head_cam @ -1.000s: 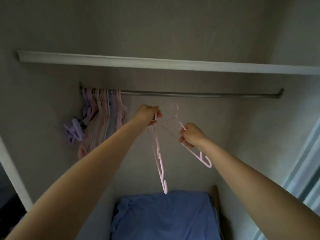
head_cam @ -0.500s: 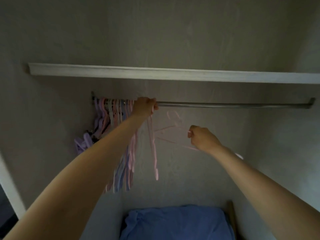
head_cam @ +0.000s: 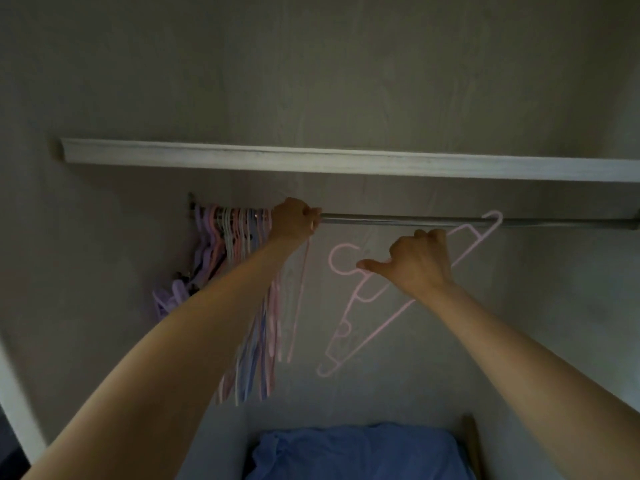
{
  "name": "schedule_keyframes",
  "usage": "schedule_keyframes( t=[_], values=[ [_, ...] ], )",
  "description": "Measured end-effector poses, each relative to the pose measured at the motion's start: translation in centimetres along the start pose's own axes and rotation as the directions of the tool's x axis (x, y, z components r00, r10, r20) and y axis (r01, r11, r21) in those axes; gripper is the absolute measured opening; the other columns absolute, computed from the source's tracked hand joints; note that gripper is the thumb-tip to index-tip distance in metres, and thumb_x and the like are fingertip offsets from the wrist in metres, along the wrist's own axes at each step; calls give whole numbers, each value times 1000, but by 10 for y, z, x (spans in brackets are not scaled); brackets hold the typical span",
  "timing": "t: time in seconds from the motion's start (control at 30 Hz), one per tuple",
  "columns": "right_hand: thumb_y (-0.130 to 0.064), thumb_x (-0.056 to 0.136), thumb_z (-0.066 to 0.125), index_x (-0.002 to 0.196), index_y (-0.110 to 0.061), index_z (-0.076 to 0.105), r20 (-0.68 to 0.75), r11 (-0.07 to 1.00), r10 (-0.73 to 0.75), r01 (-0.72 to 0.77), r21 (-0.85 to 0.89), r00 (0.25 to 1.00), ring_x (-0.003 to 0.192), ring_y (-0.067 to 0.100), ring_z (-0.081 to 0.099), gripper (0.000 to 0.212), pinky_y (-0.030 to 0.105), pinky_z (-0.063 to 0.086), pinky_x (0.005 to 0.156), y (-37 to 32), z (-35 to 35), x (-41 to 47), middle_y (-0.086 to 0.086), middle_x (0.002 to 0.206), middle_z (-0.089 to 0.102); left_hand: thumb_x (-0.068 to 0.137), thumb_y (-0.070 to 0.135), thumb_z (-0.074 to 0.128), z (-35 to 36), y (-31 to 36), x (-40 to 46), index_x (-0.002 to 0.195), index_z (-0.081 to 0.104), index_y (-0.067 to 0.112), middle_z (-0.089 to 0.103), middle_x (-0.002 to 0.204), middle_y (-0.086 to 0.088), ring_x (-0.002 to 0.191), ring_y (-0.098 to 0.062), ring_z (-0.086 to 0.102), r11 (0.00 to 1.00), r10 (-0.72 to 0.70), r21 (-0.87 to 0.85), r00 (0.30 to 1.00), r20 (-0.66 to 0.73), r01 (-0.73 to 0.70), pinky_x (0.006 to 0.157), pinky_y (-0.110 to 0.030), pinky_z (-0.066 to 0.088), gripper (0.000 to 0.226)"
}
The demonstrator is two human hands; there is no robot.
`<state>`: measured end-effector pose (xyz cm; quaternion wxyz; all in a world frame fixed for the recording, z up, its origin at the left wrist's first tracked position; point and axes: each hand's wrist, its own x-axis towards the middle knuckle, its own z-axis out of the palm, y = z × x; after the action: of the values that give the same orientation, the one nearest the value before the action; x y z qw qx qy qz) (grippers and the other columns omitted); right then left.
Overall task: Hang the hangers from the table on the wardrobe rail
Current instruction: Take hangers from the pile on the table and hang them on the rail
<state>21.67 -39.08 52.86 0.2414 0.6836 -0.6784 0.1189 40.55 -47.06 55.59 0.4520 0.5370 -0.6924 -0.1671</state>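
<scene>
A metal wardrobe rail [head_cam: 415, 221] runs across under a white shelf. Several pink and purple hangers [head_cam: 235, 237] crowd its left end. My left hand [head_cam: 294, 223] is up at the rail, closed around the top of a pink hanger [head_cam: 299, 299] that dangles below it, seen edge-on beside the hung bunch. My right hand [head_cam: 419, 261] grips a second pink hanger [head_cam: 356, 327] by its middle. This one is tilted, its hook [head_cam: 341, 259] pointing left below the rail and one end reaching up to the rail at the right.
A white shelf [head_cam: 346, 161] sits just above the rail. Grey wardrobe walls close in at back and sides. A blue cloth [head_cam: 356, 452] lies at the wardrobe bottom. A white door frame edge [head_cam: 17, 407] stands at the left.
My left hand rose from below the rail to the rail with its hanger. My right hand lifted and turned the second hanger up toward the rail. The view tilted upward.
</scene>
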Motion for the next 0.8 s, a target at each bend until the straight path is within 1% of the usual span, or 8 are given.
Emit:
schedule_keyframes(
  t=[0.13, 0.2, 0.27, 0.33, 0.43, 0.53, 0.67, 0.8],
  values=[
    [-64, 88, 39, 55, -17, 51, -13, 994, -72, 73, 80, 997, 99, 23, 53, 58, 34, 25, 95, -3, 2, 8, 1, 73, 61, 95, 31, 52, 4, 1, -6, 101, 62, -4, 65, 104, -22, 105, -35, 58, 908, 100, 416, 991, -94, -52, 80, -36, 44, 37],
    [-50, 93, 38, 65, -16, 59, -28, 988, -135, 137, 76, 990, 101, 21, 52, 49, 34, 24, 97, -3, 5, 12, 2, 82, 65, 93, 25, 55, 6, -7, -10, 121, 52, 3, 57, 120, -18, 115, -35, 49, 784, 278, 608, 946, -167, -123, 80, -40, 43, 36],
    [-40, 95, 37, 75, -12, 69, -17, 979, -188, 189, 80, 982, 99, 19, 50, 47, 33, 22, 98, -5, 9, 17, 2, 81, 62, 85, 7, 60, 6, -18, -6, 131, 50, 5, 54, 128, -18, 116, -36, 52, 703, 435, 650, 898, -70, -290, 85, -41, 43, 47],
    [-35, 94, 39, 81, -12, 73, -18, 974, -182, 183, 137, 983, 93, 16, 47, 44, 31, 20, 98, -6, 13, 23, -1, 78, 60, 73, -3, 68, 4, -30, -3, 121, 60, 5, 64, 115, -17, 105, -33, 61, 613, 535, 656, 842, 67, -441, 84, -39, 46, 50],
    [-34, 93, 42, 78, -11, 73, -20, 960, -184, 184, 209, 983, 85, 10, 39, 42, 27, 14, 85, -11, 17, 32, 0, 78, 62, 39, 1, 86, -7, -41, 0, 87, 73, 10, 70, 74, -7, 68, -24, 68, 504, 567, 744, 818, 98, -439, 67, -34, 53, 50],
    [-41, 88, 38, 56, -20, 56, -15, 935, -221, 217, 281, 975, 84, 11, 42, 43, 24, 8, 70, -20, 22, 36, -7, 70, 55, 33, 11, 87, -20, -47, -2, 81, 72, 15, 68, 68, -3, 66, -22, 67, 487, 537, 807, 843, 24, -334, 69, -32, 53, 51],
    [-48, 79, 31, 45, -28, 36, -14, 907, -272, 262, 330, 962, 83, 13, 45, 41, 23, 10, 72, -31, 25, 37, -10, 60, 46, 75, 7, 64, -22, -51, -6, 121, 58, 13, 63, 113, -11, 116, -29, 54, 579, 401, 760, 915, 52, -297, 106, -44, 30, 47],
    [-43, 84, 38, 42, -23, 33, -25, 880, -307, 294, 372, 951, 78, 13, 43, 46, 24, 11, 69, -37, 26, 40, -12, 52, 37, 91, 18, 48, -15, -40, -8, 135, 44, 16, 50, 135, -6, 140, -21, 29, 666, 329, 697, 943, 44, -264, 117, -41, 8, 44]
  ],
)
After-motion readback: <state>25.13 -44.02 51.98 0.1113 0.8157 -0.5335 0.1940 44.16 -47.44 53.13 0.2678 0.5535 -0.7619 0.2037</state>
